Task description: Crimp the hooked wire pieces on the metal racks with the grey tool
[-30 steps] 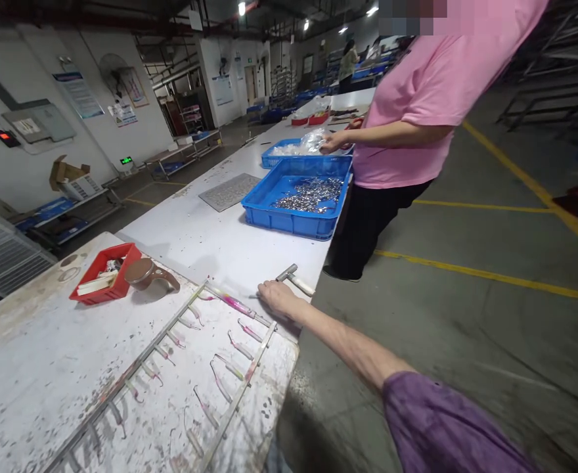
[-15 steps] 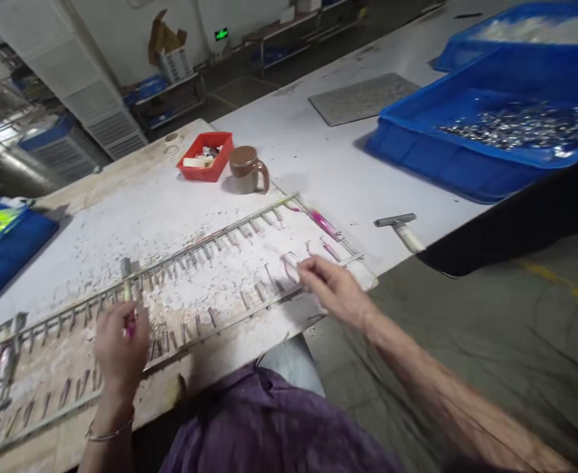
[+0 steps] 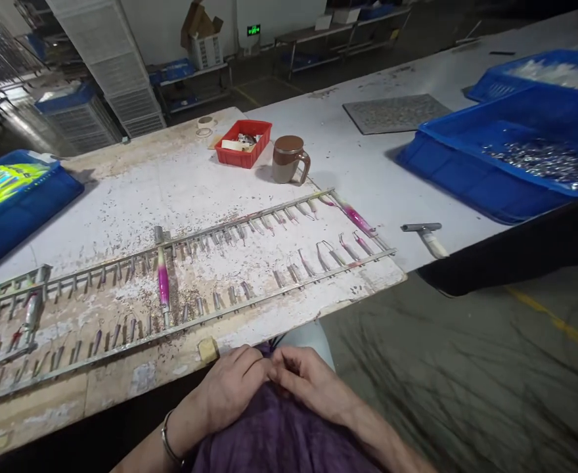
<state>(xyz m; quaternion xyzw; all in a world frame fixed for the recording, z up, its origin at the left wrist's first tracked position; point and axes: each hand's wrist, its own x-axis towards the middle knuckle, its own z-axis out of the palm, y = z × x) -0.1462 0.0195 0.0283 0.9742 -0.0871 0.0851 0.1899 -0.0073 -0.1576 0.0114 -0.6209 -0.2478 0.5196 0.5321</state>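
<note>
My left hand and my right hand meet fingertip to fingertip over my purple shirt, below the table's near edge. Both have their fingers curled and pinched together; what they hold, if anything, is hidden. On the worn table in front of them lies a long metal rack with rows of small hooks. A pink-and-white painted crossbar spans the rack's left half, and another pink bar lies at its right end. Neither hand touches the rack.
A small hammer lies right of the rack near the table edge. Behind the rack stand a brown mug and a red tray. Blue bins with metal parts sit at right, another blue bin at left, and a grey perforated plate farther back.
Both hands have come off the rack and drawn back to my lap, meeting over the shirt. The pink bar my left hand was gripping now rests on the rack. The view has tilted down.
</note>
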